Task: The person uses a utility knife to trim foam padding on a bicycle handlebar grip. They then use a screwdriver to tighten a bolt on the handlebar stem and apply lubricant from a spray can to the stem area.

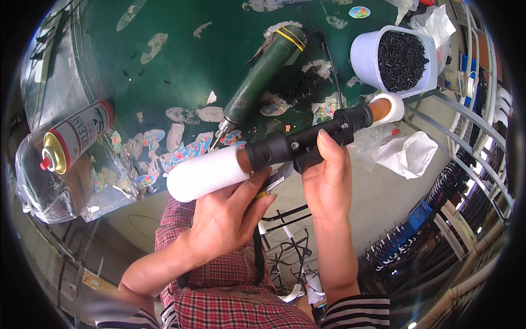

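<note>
The left hand [230,211] is cupping the underside of a long rod-like assembly, its grip wrapping closed around the white foam sleeve [207,174] where that sleeve meets a black tubular fitting [298,143]; a small flat tool with a yellowish end [272,183] is lying pinched under its fingers, though how it is being held cannot be made out clearly. The right hand [327,178] is closing its grip on the black fitting just to the right of the left hand, fingers curling over the top. The assembly is slanting upward from the left grip, past the right grip, to an orange-brown end capped by a second white sleeve [390,107], and it is being held in the air above the edge of the green table [181,60]. Just beyond the grips a green power tool [262,74] is lying on the table, its tip pointing toward the foam sleeve. Further beyond the right grip a white tub of small black pieces [401,59] is sitting. Well off to the left of the left grip a spray can [74,137] is resting on clear plastic wrap [49,186], and colourful stickers [181,151] are scattered between the two.
</note>
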`<action>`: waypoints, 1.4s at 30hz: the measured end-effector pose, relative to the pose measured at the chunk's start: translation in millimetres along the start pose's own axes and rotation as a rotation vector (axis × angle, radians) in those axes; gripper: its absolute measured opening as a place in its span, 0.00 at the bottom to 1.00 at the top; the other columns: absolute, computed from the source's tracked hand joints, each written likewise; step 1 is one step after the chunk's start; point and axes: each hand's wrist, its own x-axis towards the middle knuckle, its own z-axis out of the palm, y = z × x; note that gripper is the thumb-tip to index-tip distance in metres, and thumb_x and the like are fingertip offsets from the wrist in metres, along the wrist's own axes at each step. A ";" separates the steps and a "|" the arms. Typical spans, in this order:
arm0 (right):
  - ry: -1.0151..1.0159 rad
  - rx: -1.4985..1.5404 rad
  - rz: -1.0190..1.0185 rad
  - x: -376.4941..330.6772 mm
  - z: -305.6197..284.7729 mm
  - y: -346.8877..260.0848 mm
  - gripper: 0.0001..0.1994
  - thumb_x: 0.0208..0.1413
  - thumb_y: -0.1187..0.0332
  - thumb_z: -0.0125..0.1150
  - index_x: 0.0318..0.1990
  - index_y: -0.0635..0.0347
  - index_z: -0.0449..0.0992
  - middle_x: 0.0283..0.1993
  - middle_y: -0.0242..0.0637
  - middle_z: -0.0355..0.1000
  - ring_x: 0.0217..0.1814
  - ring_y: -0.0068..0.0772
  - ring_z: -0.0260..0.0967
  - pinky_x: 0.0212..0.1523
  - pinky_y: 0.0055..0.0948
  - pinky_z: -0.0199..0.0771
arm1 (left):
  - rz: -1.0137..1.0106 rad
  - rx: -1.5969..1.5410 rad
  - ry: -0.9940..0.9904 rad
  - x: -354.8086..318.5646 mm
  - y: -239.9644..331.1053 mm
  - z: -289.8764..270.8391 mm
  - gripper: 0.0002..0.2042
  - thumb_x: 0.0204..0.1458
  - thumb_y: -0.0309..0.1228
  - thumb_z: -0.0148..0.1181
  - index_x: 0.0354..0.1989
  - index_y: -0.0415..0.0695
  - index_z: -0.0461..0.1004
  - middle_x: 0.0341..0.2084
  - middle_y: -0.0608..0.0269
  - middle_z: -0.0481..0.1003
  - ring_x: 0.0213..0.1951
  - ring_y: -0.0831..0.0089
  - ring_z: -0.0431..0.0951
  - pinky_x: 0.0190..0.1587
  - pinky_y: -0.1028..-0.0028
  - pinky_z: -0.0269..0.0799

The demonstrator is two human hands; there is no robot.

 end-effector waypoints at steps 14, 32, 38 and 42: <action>-0.049 -0.030 0.022 0.3 -3.7 -0.3 0.16 0.63 0.59 0.54 0.47 0.63 0.73 0.44 0.38 0.75 0.46 0.30 0.73 0.47 0.33 0.73 | -0.050 -0.222 -0.066 -3.0 0.5 -1.7 0.17 0.53 0.28 0.64 0.50 0.33 0.74 0.34 0.44 0.77 0.35 0.50 0.79 0.40 0.60 0.75; -0.057 0.028 0.021 -0.1 -0.1 -3.4 0.13 0.60 0.65 0.61 0.47 0.60 0.70 0.43 0.30 0.70 0.46 0.20 0.70 0.51 0.26 0.71 | 0.031 0.056 0.018 -2.6 2.9 0.5 0.19 0.49 0.28 0.66 0.49 0.35 0.75 0.34 0.46 0.77 0.34 0.49 0.79 0.38 0.57 0.74; -0.063 -0.046 -0.016 0.8 -4.0 -0.4 0.16 0.61 0.61 0.58 0.51 0.62 0.70 0.49 0.34 0.72 0.52 0.26 0.70 0.56 0.32 0.69 | 0.038 0.106 0.031 -3.6 2.2 1.8 0.20 0.48 0.29 0.67 0.50 0.35 0.75 0.34 0.48 0.77 0.35 0.51 0.79 0.39 0.57 0.74; -0.058 -0.048 -0.015 0.4 -1.5 -2.4 0.16 0.61 0.61 0.58 0.51 0.62 0.70 0.48 0.34 0.72 0.52 0.26 0.70 0.56 0.32 0.68 | 0.054 0.147 0.039 -2.7 2.1 2.1 0.20 0.49 0.30 0.67 0.50 0.36 0.75 0.34 0.50 0.77 0.35 0.52 0.79 0.38 0.58 0.74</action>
